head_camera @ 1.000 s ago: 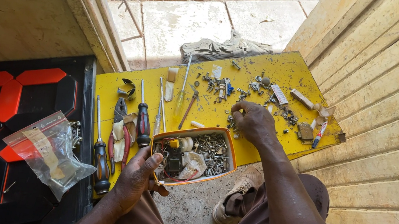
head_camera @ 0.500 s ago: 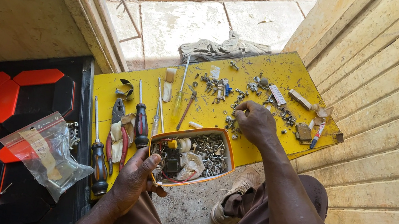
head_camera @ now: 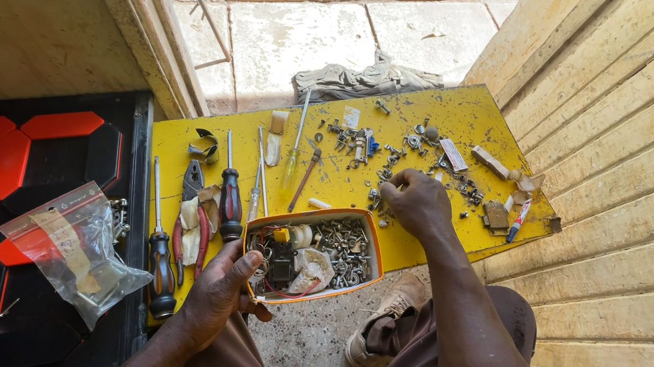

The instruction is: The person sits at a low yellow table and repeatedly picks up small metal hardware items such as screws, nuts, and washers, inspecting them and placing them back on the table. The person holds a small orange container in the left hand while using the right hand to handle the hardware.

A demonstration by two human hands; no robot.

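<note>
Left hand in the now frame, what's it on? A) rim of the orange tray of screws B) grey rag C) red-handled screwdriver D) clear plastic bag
A: the left hand grips the near rim of the orange tray, thumb over its edge; the red-handled screwdriver and clear plastic bag lie apart from it.

Orange-rimmed tray [head_camera: 371, 245] of screws, open, level on yellow board, held at its near corner

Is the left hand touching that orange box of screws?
Touching. The head view shows the left hand gripping the orange box at its near corner, thumb on the rim.
</note>
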